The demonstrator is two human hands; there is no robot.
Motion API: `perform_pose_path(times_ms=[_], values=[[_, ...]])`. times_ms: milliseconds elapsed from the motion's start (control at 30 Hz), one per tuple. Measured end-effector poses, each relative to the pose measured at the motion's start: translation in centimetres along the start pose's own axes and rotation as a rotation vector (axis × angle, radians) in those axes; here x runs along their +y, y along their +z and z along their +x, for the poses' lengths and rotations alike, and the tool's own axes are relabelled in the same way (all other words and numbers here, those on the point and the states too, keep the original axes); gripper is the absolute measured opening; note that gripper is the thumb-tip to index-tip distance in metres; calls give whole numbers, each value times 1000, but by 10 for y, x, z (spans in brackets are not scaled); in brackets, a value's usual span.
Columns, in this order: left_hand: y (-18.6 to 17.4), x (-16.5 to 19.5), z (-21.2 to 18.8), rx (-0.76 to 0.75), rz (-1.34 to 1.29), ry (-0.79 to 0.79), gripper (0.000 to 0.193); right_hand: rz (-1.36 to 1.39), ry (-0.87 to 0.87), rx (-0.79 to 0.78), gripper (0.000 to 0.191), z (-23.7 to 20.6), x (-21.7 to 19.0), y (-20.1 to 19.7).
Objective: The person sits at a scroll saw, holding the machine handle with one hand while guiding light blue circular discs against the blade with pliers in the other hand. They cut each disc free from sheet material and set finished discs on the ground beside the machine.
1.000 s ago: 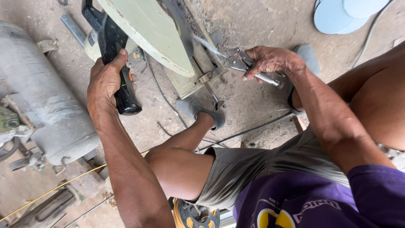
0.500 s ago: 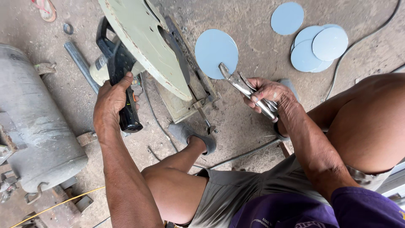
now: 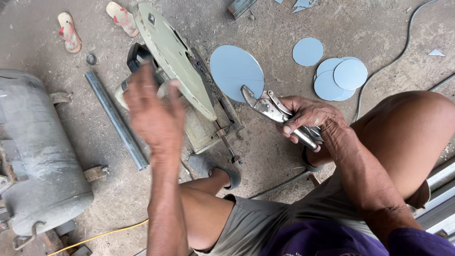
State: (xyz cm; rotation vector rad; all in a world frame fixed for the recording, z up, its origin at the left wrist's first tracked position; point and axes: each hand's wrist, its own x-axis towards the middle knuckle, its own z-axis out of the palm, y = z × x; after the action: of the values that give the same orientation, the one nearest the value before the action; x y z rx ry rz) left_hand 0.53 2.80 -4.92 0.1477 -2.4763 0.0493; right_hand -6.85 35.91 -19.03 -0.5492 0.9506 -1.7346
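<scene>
My right hand (image 3: 308, 118) grips the handles of silver locking pliers (image 3: 275, 111), whose jaws clamp the edge of a large blue-grey metal disc (image 3: 236, 71). The disc sits beside the pale green guard of a chop saw (image 3: 175, 61) standing on the concrete floor. My left hand (image 3: 154, 111) is blurred in the air in front of the saw's black handle (image 3: 135, 54), fingers loosely spread, holding nothing. My bare knees and a grey sandal (image 3: 211, 168) are below.
A stack of smaller blue-grey discs (image 3: 339, 78) lies on the floor at the right, another single disc (image 3: 308, 51) near it. A steel pipe (image 3: 116, 118) lies left of the saw, a grey tank (image 3: 38, 151) at far left. Two sandals (image 3: 68, 31) lie at top left.
My left hand has let go of the saw's black handle and lifted away. My right hand drew the pliers with the large disc out from the blade, toward the right.
</scene>
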Motion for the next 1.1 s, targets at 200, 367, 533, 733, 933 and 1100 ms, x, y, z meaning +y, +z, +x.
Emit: perform_pose_path(times_ms=[200,367,533,733,933,1100], values=[[-4,75,-4,72,-126,356,63,-226,117,114,45,-12,-13,24],[-6,86,-7,-7,-75,506,50,-244,155,182,48,-25,-6,34],[1,87,-14,-84,-33,562,38,-213,150,208,46,-36,4,35],[16,97,-23,-88,-111,549,39,-191,159,246,43,-44,9,36],[29,100,-34,-91,-78,540,28,-306,158,292,39,-47,17,30],[35,111,-52,-167,-382,353,16,-276,151,318,40,-48,18,25]])
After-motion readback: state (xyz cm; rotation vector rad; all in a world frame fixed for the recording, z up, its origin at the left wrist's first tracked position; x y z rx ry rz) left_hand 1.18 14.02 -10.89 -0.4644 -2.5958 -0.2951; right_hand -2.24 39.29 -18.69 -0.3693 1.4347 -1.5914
